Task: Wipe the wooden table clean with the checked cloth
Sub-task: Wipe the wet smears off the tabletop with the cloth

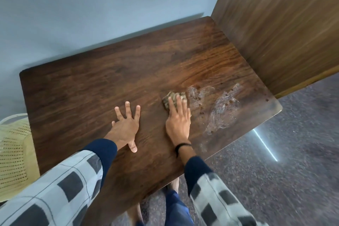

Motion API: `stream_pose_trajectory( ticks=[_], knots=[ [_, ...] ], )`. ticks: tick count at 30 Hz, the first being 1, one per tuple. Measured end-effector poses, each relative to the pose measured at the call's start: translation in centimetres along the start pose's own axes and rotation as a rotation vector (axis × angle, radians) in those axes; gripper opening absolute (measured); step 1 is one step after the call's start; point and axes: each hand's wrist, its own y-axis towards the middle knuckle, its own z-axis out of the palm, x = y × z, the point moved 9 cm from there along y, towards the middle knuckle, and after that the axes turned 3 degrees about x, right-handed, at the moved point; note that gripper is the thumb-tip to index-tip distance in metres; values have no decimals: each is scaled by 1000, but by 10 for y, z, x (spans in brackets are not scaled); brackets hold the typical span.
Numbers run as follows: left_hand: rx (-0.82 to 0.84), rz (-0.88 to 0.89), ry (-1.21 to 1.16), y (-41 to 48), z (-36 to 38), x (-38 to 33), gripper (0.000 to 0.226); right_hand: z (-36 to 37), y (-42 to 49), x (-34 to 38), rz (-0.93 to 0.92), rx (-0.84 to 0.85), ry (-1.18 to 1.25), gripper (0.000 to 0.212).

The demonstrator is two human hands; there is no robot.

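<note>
Right hand: flat, fingers straight and together, pressing on checked cloth; black band at wrist.
Checked cloth: bunched, brownish, under the right fingertips, on wooden table, right of its middle.
Wet smear: streaky, with dark specks, just right of cloth, reaching toward near right corner.
Left hand: open, fingers spread, palm down on bare table top, left of right hand and apart from cloth.
Sleeves: dark blue cuffs, grey-and-white checked above.
Perforated cream chair: left of table.
Wooden panel: upright, far right.
Pale blue wall: behind table.
Speckled floor: near right.
</note>
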Motion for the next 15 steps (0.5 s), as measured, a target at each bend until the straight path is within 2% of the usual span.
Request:
stream_pose_trajectory(
  ticks=[2,5,7,9,12,15],
  knots=[
    [0,-1,6,-1,0,1,163,8,-40,6,-177,78,4,71],
    [-21,25,5,-2,0,-2,164,1,-63,-10,-475,222,-116,70],
    [-33,28,8,-3,0,-2,164,-5,-40,-27,-543,262,-194,73],
    [-35,23,15,-3,1,-1,164,-14,8,-46,-422,231,-195,75],
    [-48,19,36,-3,0,1,163,-26,63,-69,-123,180,-101,68],
    [-43,7,54,-3,1,-1,164,-26,53,-66,57,66,-7,67]
  ],
)
